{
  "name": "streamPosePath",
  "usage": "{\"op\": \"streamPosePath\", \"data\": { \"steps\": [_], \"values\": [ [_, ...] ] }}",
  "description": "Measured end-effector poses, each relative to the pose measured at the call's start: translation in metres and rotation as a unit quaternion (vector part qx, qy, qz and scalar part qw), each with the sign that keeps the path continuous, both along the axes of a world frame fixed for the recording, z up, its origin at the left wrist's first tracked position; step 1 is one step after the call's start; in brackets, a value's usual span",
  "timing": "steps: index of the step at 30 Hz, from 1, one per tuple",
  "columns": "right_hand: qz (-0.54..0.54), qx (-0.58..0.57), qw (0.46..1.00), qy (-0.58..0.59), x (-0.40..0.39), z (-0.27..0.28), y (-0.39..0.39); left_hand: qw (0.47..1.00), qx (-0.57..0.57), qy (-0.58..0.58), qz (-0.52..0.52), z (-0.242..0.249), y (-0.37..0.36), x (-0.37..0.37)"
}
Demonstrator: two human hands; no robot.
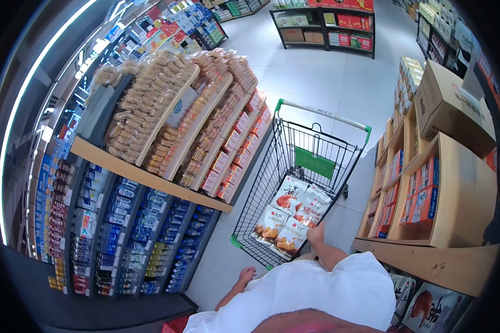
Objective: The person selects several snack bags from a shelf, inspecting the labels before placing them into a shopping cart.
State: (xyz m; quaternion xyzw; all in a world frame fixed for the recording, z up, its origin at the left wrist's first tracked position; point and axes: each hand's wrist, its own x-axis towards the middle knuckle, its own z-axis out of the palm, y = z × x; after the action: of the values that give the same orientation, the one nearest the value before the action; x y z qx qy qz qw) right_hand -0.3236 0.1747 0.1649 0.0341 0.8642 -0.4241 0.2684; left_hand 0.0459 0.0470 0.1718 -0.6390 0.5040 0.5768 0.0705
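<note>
A black wire shopping cart (254, 166) with green corners stands in front of me, its handle at the far end. Inside lie several white printed food packets (272, 223), with pictures of brown food on them. My right hand (315, 234) is at the cart's near right rim, beside the packets, and its fingers look closed on the rim. My left hand (248, 274) hangs low, just left of the cart's near end. Its fingers are loosely bent and hold nothing that I can see.
On the left, a tiered display (150, 111) of wrapped snacks stands above shelves of bottles (116, 222). To the right are wooden shelves (455, 194) with orange boxes and a cardboard box (453, 105) on top. A black rack (322, 28) stands farther back on the tiled floor (300, 77).
</note>
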Motion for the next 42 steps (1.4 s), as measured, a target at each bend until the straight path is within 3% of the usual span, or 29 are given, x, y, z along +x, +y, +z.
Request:
{"op": "streamPosePath", "data": {
  "steps": [4, 11, 17, 22, 25, 27, 32, 35, 37, 38, 42],
  "values": [
    [-0.004, 0.049, 0.999, -0.021, 0.003, 0.0, 0.0, 1.0, -0.001, 0.02, -0.013, -0.029, 0.005, 0.031],
    [-0.004, 0.053, 0.999, 0.006, 0.01, 0.001, -0.001, 0.998, 0.012, 0.01, -0.068, -0.029, 0.012, 0.027],
    [-0.015, 0.026, 0.999, 0.021, 0.012, 0.003, -0.007, 0.994, 0.019, 0.041, -0.103, -0.036, 0.006, 0.014],
    [0.032, -0.021, 0.997, 0.067, 0.013, -0.066, 0.001, 0.987, 0.027, 0.081, -0.137, -0.051, -0.006, 0.02],
    [0.038, -0.094, 0.994, 0.043, 0.037, -0.047, 0.018, 0.98, 0.037, 0.114, -0.157, -0.062, -0.028, 0.042],
    [0.017, -0.066, 0.99, 0.125, 0.068, -0.044, 0.029, 0.974, 0.045, 0.137, -0.173, -0.073, -0.046, 0.063],
    [0.043, -0.026, 0.998, -0.041, 0.155, -0.075, 0.095, 0.951, 0.037, 0.25, -0.18, -0.118, -0.079, 0.129],
    [-0.073, -0.044, 0.984, -0.154, 0.224, -0.051, 0.157, 0.967, 0.109, 0.152, -0.176, -0.132, -0.089, 0.158],
    [-0.213, -0.057, 0.965, -0.145, 0.283, -0.063, 0.213, 0.967, 0.141, 0.109, -0.18, -0.142, -0.099, 0.176],
    [-0.289, -0.033, 0.949, -0.123, 0.313, -0.036, 0.229, 0.967, 0.15, 0.095, -0.181, -0.149, -0.109, 0.179],
    [-0.424, -0.019, 0.899, -0.104, 0.418, -0.06, 0.305, 0.961, 0.172, 0.067, -0.206, -0.163, -0.145, 0.163]
  ]
}}
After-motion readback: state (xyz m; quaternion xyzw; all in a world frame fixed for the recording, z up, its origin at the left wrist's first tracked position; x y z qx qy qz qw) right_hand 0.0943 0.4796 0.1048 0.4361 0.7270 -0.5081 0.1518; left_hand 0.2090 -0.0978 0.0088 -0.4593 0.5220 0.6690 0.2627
